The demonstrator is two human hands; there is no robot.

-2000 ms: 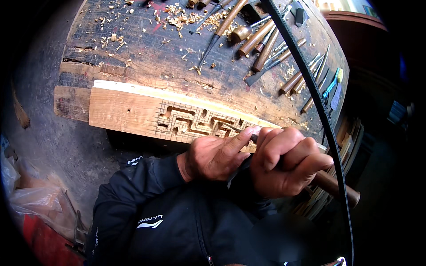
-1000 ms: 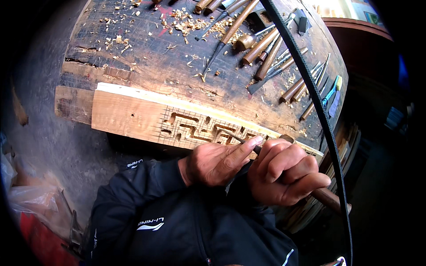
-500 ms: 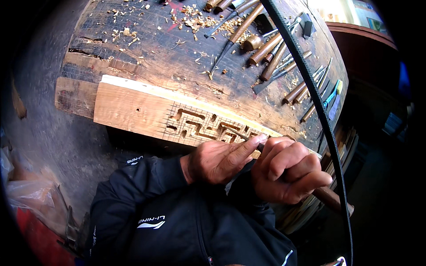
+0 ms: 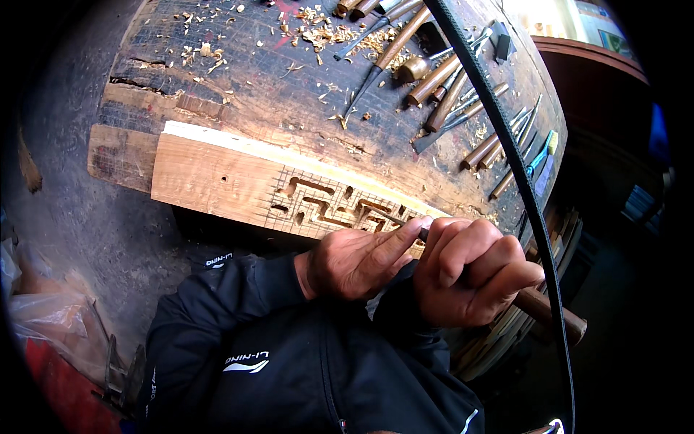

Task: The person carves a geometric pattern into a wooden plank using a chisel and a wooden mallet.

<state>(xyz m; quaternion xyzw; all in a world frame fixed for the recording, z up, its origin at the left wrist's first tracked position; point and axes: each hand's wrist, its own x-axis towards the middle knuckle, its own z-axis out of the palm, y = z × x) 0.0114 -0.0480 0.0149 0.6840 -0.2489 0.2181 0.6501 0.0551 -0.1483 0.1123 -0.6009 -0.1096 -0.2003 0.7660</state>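
Note:
My right hand (image 4: 470, 271) is closed round a chisel, whose wooden handle (image 4: 557, 318) sticks out to the lower right. The thin steel blade (image 4: 387, 217) points up-left into a carved cut in a pale wooden board (image 4: 195, 173). The board lies along the bench's near edge, bearing a pencilled grid and cut-out angular fretwork slots (image 4: 311, 184). My left hand (image 4: 358, 264) rests at the board's lower edge, its thumb and fingertips pressed together at the chisel's shank beside my right hand. What lies under both hands is hidden.
The scarred workbench (image 4: 238, 87) holds many wooden-handled chisels (image 4: 441, 87), shavings (image 4: 325, 36) and a blue brush (image 4: 542, 152). A black strap (image 4: 520, 173) crosses the view. Stacked boards (image 4: 567, 224) stand at the right, crumpled plastic (image 4: 50, 325) at the lower left.
My right hand and the chisel's handle end have shifted slightly up and right in the last second. My left hand stays at the blade, and the chisel tip remains in the carving.

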